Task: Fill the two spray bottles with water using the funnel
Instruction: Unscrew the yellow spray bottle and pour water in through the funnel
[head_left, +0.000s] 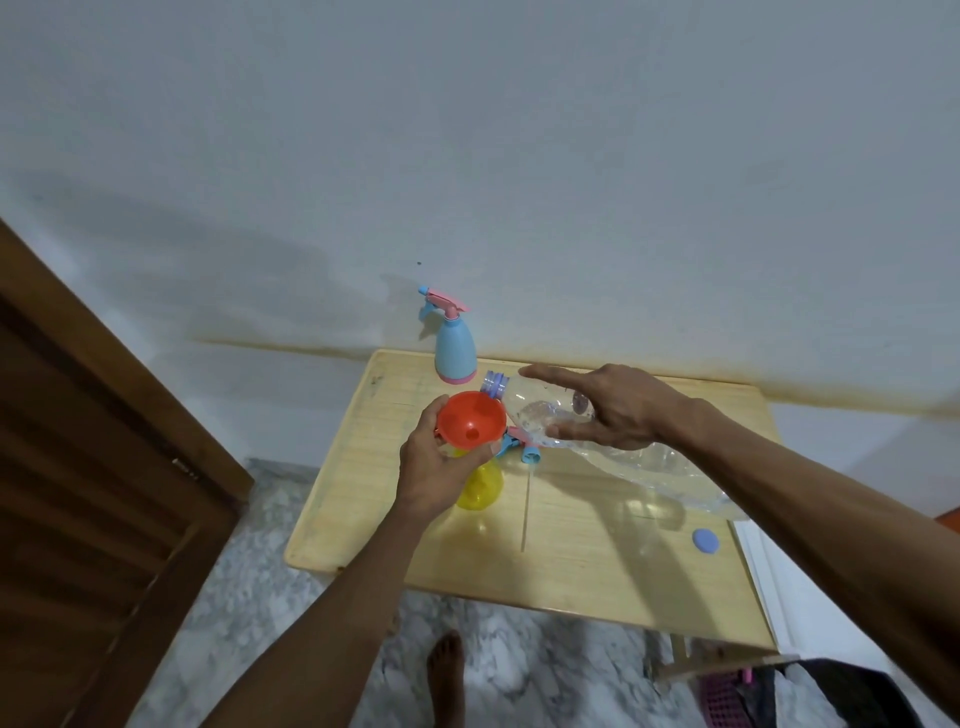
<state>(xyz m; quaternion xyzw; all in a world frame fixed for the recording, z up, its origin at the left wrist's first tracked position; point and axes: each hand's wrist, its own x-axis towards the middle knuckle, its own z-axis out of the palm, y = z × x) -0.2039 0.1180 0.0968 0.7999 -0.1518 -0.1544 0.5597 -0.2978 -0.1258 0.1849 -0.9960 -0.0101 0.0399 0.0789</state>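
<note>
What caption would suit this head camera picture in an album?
Left hand steadies an orange plastic funnel on a yellow spray bottle while right hand tips a clear plastic water bottle toward it.

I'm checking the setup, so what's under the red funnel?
The yellow bottle stands under the funnel. The left hand covers its neck, so how the spout sits is hidden.

The person is wearing no sleeves: both forearms are showing bare, the left hand (441, 457) and right hand (618, 410) ungloved and ringless, one foot (447, 675) unshod.
</note>
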